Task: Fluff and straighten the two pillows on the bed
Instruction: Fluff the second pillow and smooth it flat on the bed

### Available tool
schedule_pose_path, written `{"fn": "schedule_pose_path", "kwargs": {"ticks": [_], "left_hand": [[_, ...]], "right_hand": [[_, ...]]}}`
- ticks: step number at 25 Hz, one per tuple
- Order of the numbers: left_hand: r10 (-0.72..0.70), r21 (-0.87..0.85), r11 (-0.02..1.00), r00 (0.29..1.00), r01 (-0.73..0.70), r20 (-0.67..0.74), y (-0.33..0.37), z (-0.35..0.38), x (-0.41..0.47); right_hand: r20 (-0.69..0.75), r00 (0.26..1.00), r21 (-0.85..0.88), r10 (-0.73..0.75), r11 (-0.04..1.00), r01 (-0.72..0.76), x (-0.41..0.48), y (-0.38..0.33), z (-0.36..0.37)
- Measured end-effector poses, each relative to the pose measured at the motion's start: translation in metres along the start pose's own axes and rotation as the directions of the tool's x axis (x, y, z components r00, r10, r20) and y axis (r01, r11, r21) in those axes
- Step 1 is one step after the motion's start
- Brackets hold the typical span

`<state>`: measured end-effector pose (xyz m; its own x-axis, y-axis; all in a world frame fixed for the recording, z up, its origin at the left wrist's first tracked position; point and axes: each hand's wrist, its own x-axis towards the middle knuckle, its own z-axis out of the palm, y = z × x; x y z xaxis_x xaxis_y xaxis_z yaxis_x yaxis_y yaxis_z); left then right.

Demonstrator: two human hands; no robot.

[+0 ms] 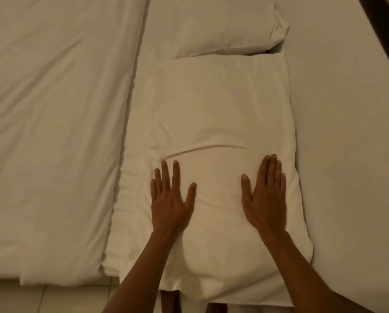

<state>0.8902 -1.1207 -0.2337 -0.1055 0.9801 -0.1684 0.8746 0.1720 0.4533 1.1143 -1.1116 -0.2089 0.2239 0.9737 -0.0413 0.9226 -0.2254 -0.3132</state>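
Note:
A white pillow (214, 114) lies lengthwise in front of me, its near end hanging over the bed's edge. My left hand (170, 199) rests flat on its near left part, fingers spread. On its near right part lies my right hand (267, 197), palm down with fingers together and thumb out. A curved crease runs across the pillow just beyond my fingertips. The second white pillow (211, 23) sits farther away, touching the far end of the first one.
A white duvet (53, 132) covers the left part of the bed, its edge running beside the pillows. Plain wall or headboard surface (347, 132) fills the right. A dark strip (383, 23) crosses the top right corner. Tiled floor (42, 299) shows at the bottom left.

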Motion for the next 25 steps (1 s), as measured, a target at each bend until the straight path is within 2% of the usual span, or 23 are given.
{"fn": "schedule_pose_path", "kwargs": {"ticks": [7, 12, 16, 18, 20, 25], "left_hand": [[0.080, -0.006, 0.997, 0.997, -0.080, -0.015, -0.015, 0.000, -0.021], [0.086, -0.025, 0.996, 0.996, -0.086, 0.009, -0.009, -0.012, -0.018], [0.286, -0.040, 0.955, 0.950, -0.293, -0.122, 0.035, -0.016, 0.012], [0.336, -0.021, 0.941, 0.941, -0.337, -0.051, 0.049, -0.005, 0.011], [0.315, 0.005, 0.949, 0.949, -0.315, -0.006, 0.044, 0.007, 0.004], [0.287, 0.023, 0.958, 0.957, -0.287, -0.035, 0.034, 0.014, -0.011]], "right_hand": [[0.002, 1.000, -0.007, 0.016, 1.000, -0.016, -0.032, 0.001, -0.003], [-0.004, 1.000, 0.035, 0.014, 0.999, -0.014, -0.026, -0.005, -0.014], [-0.077, 0.978, 0.052, -0.194, 0.979, 0.199, -0.006, -0.039, -0.012], [-0.009, 0.965, -0.007, -0.263, 0.965, 0.262, -0.008, -0.043, -0.003], [0.035, 0.967, -0.048, -0.253, 0.966, 0.255, -0.017, -0.033, 0.004], [0.020, 0.986, -0.032, -0.164, 0.986, 0.165, -0.027, -0.021, 0.008]]}}
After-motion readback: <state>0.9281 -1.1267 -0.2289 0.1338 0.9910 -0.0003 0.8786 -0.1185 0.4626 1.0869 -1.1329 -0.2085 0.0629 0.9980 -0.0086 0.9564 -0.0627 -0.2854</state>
